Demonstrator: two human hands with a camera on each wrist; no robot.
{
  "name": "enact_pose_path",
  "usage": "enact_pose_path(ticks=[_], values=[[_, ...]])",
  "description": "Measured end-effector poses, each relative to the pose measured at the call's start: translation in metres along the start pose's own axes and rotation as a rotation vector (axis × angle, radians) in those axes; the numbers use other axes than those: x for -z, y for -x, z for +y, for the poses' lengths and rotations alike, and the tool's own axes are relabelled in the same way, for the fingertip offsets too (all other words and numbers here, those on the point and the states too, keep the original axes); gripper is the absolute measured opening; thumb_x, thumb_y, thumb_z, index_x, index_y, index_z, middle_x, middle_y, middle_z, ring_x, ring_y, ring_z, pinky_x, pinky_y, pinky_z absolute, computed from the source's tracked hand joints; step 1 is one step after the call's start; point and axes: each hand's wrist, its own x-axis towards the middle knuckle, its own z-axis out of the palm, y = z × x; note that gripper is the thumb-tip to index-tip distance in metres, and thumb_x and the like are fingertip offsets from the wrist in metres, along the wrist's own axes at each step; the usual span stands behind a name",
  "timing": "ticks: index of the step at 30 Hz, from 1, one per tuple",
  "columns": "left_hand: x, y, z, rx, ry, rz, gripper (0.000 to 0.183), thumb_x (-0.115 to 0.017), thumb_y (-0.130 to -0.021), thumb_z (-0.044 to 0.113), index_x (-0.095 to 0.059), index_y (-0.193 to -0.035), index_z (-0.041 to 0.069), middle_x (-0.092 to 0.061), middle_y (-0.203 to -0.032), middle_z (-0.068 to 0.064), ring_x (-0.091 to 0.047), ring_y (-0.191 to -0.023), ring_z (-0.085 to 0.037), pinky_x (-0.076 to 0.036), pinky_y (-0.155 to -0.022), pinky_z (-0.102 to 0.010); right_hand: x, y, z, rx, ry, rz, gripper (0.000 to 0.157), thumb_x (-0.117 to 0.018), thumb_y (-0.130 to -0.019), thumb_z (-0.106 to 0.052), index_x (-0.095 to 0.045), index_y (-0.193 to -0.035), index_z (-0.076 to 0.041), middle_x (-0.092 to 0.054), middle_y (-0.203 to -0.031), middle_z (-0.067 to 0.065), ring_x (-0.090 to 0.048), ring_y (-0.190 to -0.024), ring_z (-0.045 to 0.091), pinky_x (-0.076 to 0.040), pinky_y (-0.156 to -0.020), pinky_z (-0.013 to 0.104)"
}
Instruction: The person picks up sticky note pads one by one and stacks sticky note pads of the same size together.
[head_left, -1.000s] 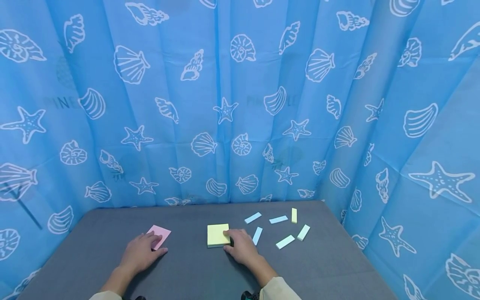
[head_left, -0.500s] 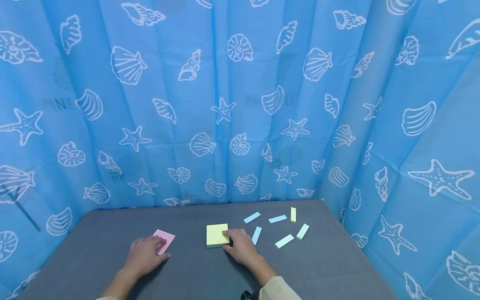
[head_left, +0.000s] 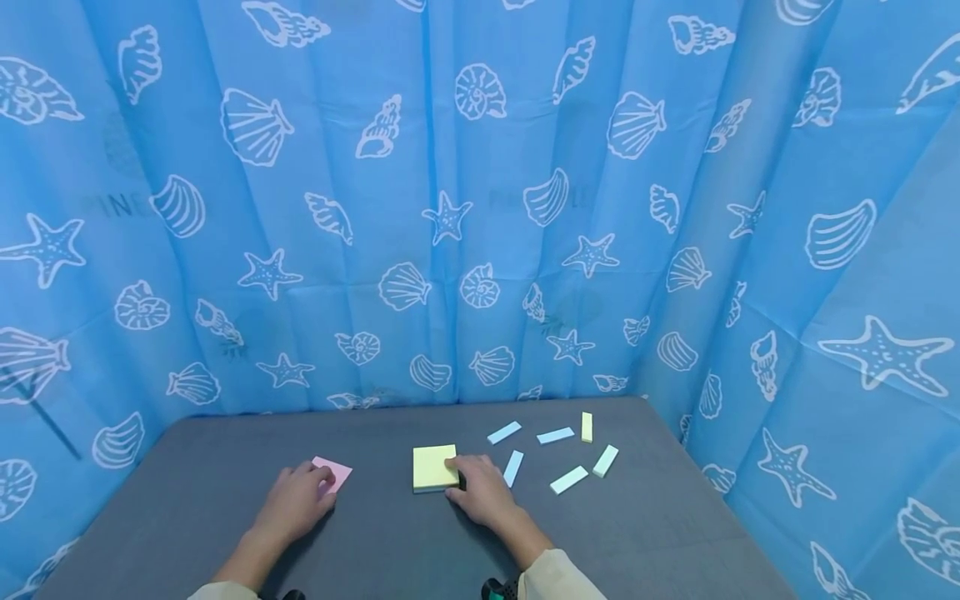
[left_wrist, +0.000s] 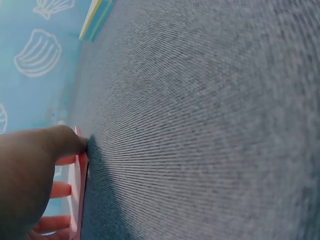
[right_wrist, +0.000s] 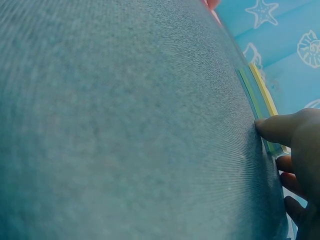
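On the left of the grey table lies a pink sticky note pad (head_left: 341,472), partly covered by my left hand (head_left: 295,503). That hand pinches it: in the left wrist view the thumb (left_wrist: 70,141) is at the near edge of the pink pad (left_wrist: 76,192), with fingers across its top. Mid-table is a square stack of sticky notes (head_left: 432,467), yellow on top, with green and blue layers showing in the right wrist view. My right hand (head_left: 483,493) holds the stack's right side, thumb (right_wrist: 275,127) at the near edge and index finger on top.
Right of the stack lie several narrow note strips: blue ones such as the blue strip (head_left: 556,436), a yellow strip (head_left: 587,427) and pale green ones like the pale green strip (head_left: 569,480). Behind the grey table (head_left: 390,550) hangs a blue shell-print curtain (head_left: 345,275).
The pink pad has slid a little to the right with my left hand, and the left thumb has drawn in against it. My right hand and the stack stay in place.
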Motion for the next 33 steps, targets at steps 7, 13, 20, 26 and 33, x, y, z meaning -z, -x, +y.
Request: enact_pose_path(ticks=[7, 13, 20, 26, 33], values=[[-0.001, -0.001, 0.000, -0.008, 0.003, 0.028, 0.020, -0.075, -0.080, 0.023, -0.074, -0.097, 0.012, -0.065, -0.100, -0.011, -0.058, -0.092, -0.033, -0.045, -0.080, -0.054, 0.001, 0.001, -0.001, -0.005, 0.005, 0.004, 0.043, -0.072, -0.088, -0.025, -0.062, -0.129, -0.013, -0.061, -0.129, 0.006, -0.052, -0.118, 0.026, -0.041, -0.095, 0.048], [-0.002, -0.002, -0.012, 0.035, 0.108, 0.023, 0.020, -0.076, -0.081, 0.028, -0.075, -0.097, 0.016, -0.066, -0.106, -0.010, -0.057, -0.100, -0.034, -0.045, -0.083, -0.058, 0.001, 0.001, -0.002, 0.000, 0.009, 0.005, 0.044, -0.072, -0.089, -0.025, -0.061, -0.130, -0.014, -0.061, -0.129, 0.006, -0.052, -0.118, 0.026, -0.041, -0.096, 0.048], [0.006, -0.003, -0.016, 0.022, 0.174, 0.004, 0.015, -0.077, -0.082, 0.029, -0.076, -0.093, 0.018, -0.065, -0.114, -0.014, -0.055, -0.107, -0.038, -0.041, -0.088, -0.060, 0.001, 0.000, -0.001, 0.002, 0.010, 0.007, 0.044, -0.072, -0.089, -0.025, -0.061, -0.130, -0.014, -0.060, -0.129, 0.005, -0.051, -0.118, 0.026, -0.040, -0.096, 0.048], [0.009, -0.004, -0.014, 0.039, 0.179, -0.021, 0.019, -0.077, -0.083, 0.034, -0.076, -0.094, 0.019, -0.064, -0.114, -0.013, -0.055, -0.104, -0.036, -0.043, -0.085, -0.059, 0.000, -0.001, 0.000, -0.002, 0.015, 0.009, 0.044, -0.072, -0.089, -0.026, -0.061, -0.130, -0.014, -0.060, -0.129, 0.005, -0.051, -0.118, 0.026, -0.041, -0.096, 0.047], [0.008, -0.003, -0.009, 0.039, 0.141, -0.025, 0.041, -0.075, -0.078, 0.054, -0.075, -0.097, 0.017, -0.063, -0.105, -0.007, -0.054, -0.097, -0.030, -0.045, -0.081, -0.055, -0.001, -0.002, 0.000, -0.017, 0.011, -0.005, 0.044, -0.072, -0.088, -0.027, -0.062, -0.130, -0.015, -0.061, -0.129, 0.005, -0.051, -0.118, 0.026, -0.041, -0.096, 0.047]])
